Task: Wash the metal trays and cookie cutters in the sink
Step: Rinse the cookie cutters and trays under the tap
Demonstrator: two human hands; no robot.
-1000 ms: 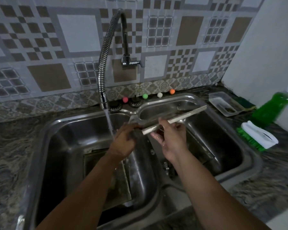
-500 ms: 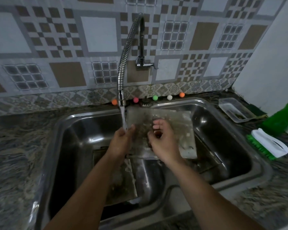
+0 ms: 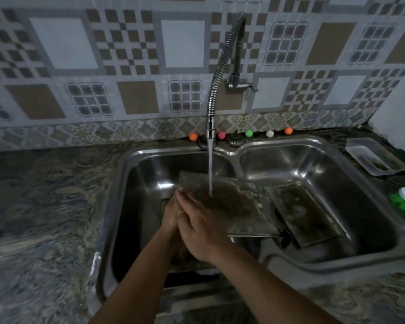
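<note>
Head cam: tray (image 3: 229, 206) now flat under tap (image 3: 211, 129), hands off it.

Readable text: none anywhere in the head view.
Labels or brands: none can be made out; the picture is dim and soft.
Numbers or signs: none visible.
</note>
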